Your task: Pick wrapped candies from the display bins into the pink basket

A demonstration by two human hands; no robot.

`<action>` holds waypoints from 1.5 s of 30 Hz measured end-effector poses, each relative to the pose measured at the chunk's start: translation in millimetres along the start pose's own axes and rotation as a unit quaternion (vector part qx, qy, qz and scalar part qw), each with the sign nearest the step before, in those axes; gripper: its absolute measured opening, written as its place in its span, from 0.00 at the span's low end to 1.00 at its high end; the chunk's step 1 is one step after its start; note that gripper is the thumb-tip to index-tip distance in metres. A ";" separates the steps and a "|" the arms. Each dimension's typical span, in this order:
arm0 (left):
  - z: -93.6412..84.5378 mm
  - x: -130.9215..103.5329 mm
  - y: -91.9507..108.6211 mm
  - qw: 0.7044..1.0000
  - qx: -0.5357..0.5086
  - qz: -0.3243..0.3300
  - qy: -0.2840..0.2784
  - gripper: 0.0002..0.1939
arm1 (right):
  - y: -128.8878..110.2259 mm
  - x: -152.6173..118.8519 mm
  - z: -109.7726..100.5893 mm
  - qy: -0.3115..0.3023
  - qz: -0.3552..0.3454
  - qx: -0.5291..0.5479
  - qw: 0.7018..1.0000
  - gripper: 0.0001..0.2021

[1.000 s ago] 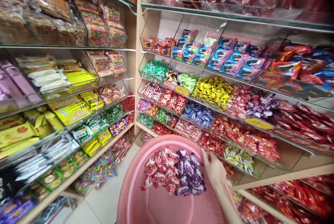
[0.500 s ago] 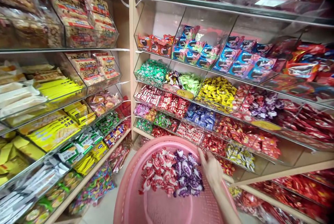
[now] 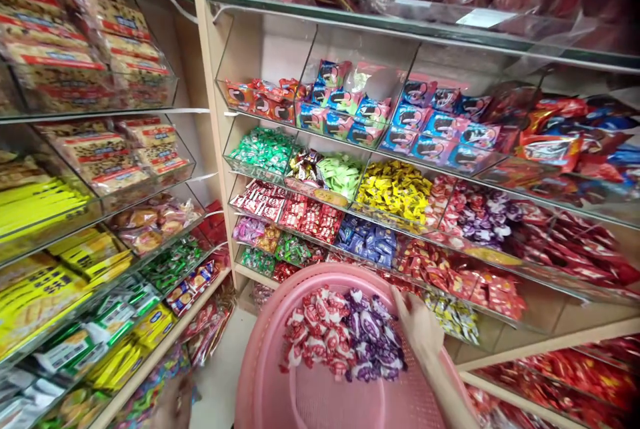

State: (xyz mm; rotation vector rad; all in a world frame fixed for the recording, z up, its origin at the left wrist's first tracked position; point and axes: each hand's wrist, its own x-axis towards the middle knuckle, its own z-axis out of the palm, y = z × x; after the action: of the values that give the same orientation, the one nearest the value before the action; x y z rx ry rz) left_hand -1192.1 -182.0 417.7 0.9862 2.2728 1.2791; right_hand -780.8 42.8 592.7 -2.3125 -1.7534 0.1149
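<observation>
My right hand (image 3: pixel 420 326) is closed over the right rim of a round pink plastic basket (image 3: pixel 257 349), thumb on the inner side. Inside the basket lie twist-wrapped candies: red-and-white ones (image 3: pixel 320 329) on the left and purple-and-white ones (image 3: pixel 375 332) on the right, heaped towards the far side. The front of the basket's floor shows bare pink plastic. At the lower left edge my left hand (image 3: pixel 175 402) appears dark and smeared by motion, apart from the basket. Its fingers are not clear enough to read.
Ahead, slanted shelves hold clear bins of wrapped sweets, among them yellow candies (image 3: pixel 395 189) and blue packets (image 3: pixel 367 239). Another rack on the left carries yellow snack packs (image 3: pixel 45 289). A wooden shelf edge (image 3: pixel 550 346) juts out at right. Pale floor (image 3: pixel 215 362) shows between the racks.
The view has turned, so the shelves sit further left and the basket slightly right. My left hand has come into view at the lower left. My right hand keeps its hold on the rim.
</observation>
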 end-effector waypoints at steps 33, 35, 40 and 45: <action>142.5 -1.1 275.0 0.873 -0.328 -0.093 -0.349 0.28 | 107.9 50.4 -6.1 -0.044 0.108 -0.024 0.993 0.29; 141.7 1.2 270.3 0.866 -0.327 -0.088 -0.368 0.27 | 109.5 44.1 -1.0 -0.046 0.118 -0.027 0.992 0.29; 140.4 5.4 254.2 0.867 -0.325 -0.082 -0.369 0.27 | 107.6 29.4 7.5 -0.043 0.133 -0.035 0.990 0.29; 145.2 11.6 254.3 0.865 -0.342 -0.090 -0.356 0.27 | 107.3 32.9 4.0 -0.040 0.122 -0.032 0.991 0.28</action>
State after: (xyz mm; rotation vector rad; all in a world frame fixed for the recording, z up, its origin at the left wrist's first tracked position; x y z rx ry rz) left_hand -1011.8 2.7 556.5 0.7663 1.1799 1.2181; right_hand -671.8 47.7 566.3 -2.5960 -1.5210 0.1997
